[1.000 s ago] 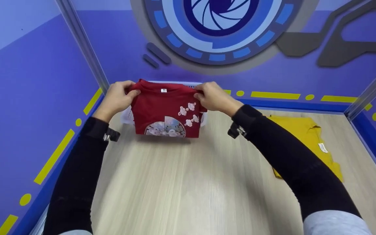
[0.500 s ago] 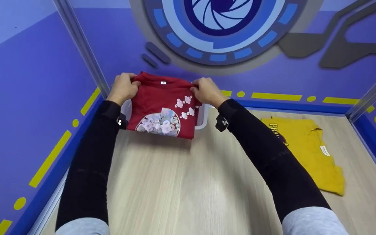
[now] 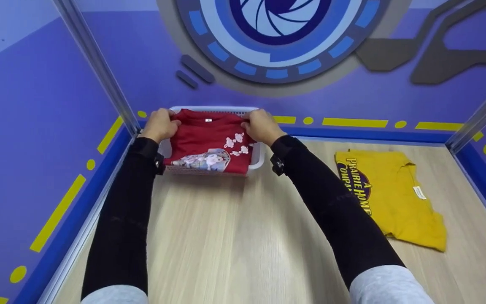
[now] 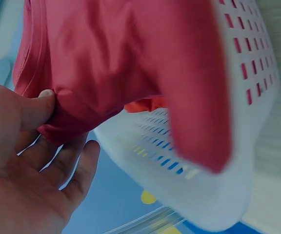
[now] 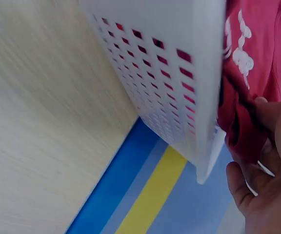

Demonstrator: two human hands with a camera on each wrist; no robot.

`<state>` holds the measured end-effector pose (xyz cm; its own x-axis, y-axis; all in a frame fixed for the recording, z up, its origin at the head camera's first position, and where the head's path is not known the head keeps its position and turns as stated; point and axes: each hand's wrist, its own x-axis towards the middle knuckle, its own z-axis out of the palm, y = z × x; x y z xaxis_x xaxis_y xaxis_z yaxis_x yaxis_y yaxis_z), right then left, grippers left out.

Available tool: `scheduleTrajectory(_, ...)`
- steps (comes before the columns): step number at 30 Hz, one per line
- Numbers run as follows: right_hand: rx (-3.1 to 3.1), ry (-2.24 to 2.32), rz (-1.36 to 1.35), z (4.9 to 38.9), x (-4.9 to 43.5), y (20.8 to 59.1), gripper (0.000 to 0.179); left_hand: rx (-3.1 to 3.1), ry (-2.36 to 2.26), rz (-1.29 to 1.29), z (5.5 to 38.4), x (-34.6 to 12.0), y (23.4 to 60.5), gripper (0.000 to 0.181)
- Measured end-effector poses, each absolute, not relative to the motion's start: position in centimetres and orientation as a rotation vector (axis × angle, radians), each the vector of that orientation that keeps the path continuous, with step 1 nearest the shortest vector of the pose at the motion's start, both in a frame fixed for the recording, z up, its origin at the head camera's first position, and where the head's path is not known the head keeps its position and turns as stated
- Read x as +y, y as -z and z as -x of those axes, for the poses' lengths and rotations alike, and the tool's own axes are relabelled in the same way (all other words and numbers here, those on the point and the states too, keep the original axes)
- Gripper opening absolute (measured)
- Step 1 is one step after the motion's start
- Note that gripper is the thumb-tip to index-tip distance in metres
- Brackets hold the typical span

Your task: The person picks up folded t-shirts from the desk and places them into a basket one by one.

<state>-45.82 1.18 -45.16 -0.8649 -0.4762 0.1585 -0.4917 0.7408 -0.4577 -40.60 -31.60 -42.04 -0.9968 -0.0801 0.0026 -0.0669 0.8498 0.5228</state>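
A folded red T-shirt [image 3: 201, 137] with white flowers and a printed half-circle lies across the opening of a white perforated basket [image 3: 256, 162]. My left hand [image 3: 160, 126] pinches its left shoulder between thumb and fingers, and my right hand [image 3: 263, 126] pinches the right shoulder. In the left wrist view the red cloth [image 4: 101, 53] overlaps the basket rim, with a bit of orange-red fabric [image 4: 145, 105] deeper inside. From the right wrist, the basket wall [image 5: 160, 73] shows red through its holes, and the shirt's corner [image 5: 248, 131] sits in my right fingers.
On the floorboard to the right lies a yellow T-shirt [image 3: 395, 198] with dark lettering, folded flat. Blue printed walls [image 3: 310, 101] close off the back and both sides. The basket stands near the back left corner post [image 3: 99, 71].
Both hands first lifted the red T-shirt slightly, then lowered it into the basket's opening. More of the basket rim now shows, and the right arm has swung left, uncovering the yellow T-shirt's lettering.
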Motion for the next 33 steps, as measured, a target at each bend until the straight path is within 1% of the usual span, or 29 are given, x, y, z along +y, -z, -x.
scheduleTrajectory(11, -2.91, -0.728, -0.78, 46.6, 0.5, 47.0, 0.026, -2.998, 0.975, -0.139, 41.1, -31.7, 44.0, 0.046)
scheduleTrajectory(16, -2.855, -0.696, -0.742, 47.0, -0.3, 47.1, 0.028, -2.997, 0.939, -0.175, 41.3, -32.0, 43.7, 0.048)
scheduleTrajectory(22, -2.8, -0.678, -0.612, 47.4, -0.8, 46.3, 0.03, -2.95, 0.948, -0.254, 42.5, -31.3, 43.0, 0.049)
scheduleTrajectory(29, -2.797, -0.622, -0.511, 47.9, -1.1, 46.6, 0.022, -2.944, 0.929, -0.309, 43.9, -29.9, 43.5, 0.052)
scheduleTrajectory(33, -2.826, -0.621, -0.525, 47.8, -1.1, 47.2, 0.025, -2.977, 0.892, -0.281, 44.2, -29.6, 44.0, 0.055)
